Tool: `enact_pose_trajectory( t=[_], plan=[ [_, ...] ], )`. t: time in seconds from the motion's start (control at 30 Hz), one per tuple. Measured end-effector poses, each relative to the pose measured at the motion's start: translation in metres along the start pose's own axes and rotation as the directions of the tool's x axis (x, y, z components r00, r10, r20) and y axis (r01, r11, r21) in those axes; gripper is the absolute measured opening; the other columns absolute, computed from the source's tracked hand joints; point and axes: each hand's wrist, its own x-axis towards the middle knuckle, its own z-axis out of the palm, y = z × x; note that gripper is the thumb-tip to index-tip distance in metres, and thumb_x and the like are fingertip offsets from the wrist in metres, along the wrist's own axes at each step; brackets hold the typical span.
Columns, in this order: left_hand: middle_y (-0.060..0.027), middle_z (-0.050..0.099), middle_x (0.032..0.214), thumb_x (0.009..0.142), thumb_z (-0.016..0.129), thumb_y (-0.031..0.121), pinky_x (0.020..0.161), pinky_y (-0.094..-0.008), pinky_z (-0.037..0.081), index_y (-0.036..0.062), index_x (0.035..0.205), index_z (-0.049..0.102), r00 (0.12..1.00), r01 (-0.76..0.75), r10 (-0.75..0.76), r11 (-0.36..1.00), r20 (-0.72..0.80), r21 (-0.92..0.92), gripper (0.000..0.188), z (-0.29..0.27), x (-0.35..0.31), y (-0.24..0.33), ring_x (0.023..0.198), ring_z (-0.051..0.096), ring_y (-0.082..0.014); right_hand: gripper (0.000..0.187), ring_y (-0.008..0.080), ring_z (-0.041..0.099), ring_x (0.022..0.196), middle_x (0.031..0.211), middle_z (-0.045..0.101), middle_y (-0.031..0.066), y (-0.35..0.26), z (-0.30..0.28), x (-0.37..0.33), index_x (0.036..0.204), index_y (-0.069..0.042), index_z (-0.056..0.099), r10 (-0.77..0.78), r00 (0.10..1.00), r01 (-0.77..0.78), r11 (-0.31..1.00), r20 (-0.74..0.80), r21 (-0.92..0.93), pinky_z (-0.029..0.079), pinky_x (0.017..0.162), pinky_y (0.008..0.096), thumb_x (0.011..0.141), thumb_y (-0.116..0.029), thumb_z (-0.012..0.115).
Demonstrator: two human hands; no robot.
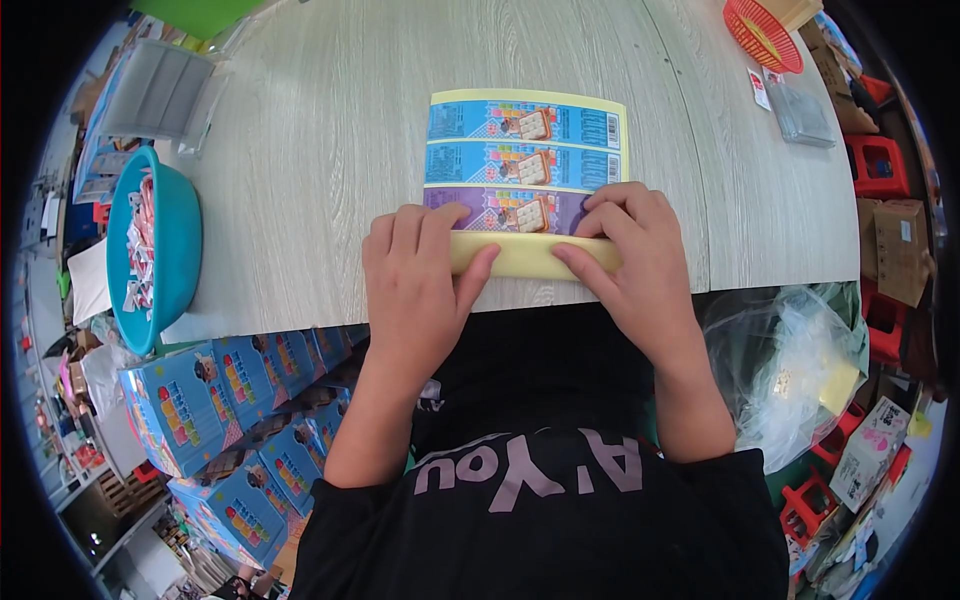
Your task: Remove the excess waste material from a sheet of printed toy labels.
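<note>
A sheet of sticker labels (pixel 525 165) lies on the table in front of me. Two blue labels and a purple one show on it, each with a picture of a square biscuit. Its near end is curled over, so the plain pale-yellow backing (pixel 520 258) faces up. My left hand (pixel 415 260) grips the left end of that curl, thumb on the backing and fingers bent over the purple label. At the right end, my right hand (pixel 640 260) does the same with thumb and bent fingers. The undersides of both grips are hidden.
A teal basin (pixel 185 255) of small wrapped packets stands at the table's left edge, near a grey tray (pixel 160 90). Far right are a red basket (pixel 760 35) and clear plastic cases (pixel 800 112). Blue printed boxes (pixel 180 405) are stacked below left; a clear plastic bag (pixel 790 370) hangs below right.
</note>
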Motion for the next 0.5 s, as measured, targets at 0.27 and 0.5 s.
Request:
enact_pose_trajectory(
  t=[0.27, 0.5],
  plan=[
    [-0.0088, 0.062, 0.113, 0.085, 0.078, 0.034, 0.092, -0.0426, 0.044, 0.0078, 0.114, 0.068, 0.994, -0.104, 0.103, 0.994, 0.036, 0.016, 0.041, -0.005, -0.015, 0.005, 0.107, 0.060, -0.0301, 0.019, 0.0296, 0.057, 0.099, 0.103, 0.061, 0.0067, -0.005, 0.001, 0.000, 0.096, -0.007, 0.069, 0.041, 0.997, -0.033, 0.993, 0.064, -0.112, 0.044, 0.090, 0.0425, 0.084, -0.020, 0.078],
    [-0.0092, 0.063, 0.115, 0.085, 0.078, 0.035, 0.094, -0.0442, 0.044, 0.0081, 0.118, 0.070, 0.996, -0.092, 0.092, 0.996, 0.005, 0.007, 0.043, -0.006, -0.031, -0.005, 0.111, 0.060, -0.0306, 0.023, 0.0291, 0.057, 0.100, 0.111, 0.062, 0.0066, -0.006, 0.002, -0.007, 0.103, -0.009, 0.073, -0.112, 0.986, 0.122, 0.989, 0.126, -0.079, 0.044, 0.092, 0.0433, 0.086, -0.024, 0.077]
  ],
)
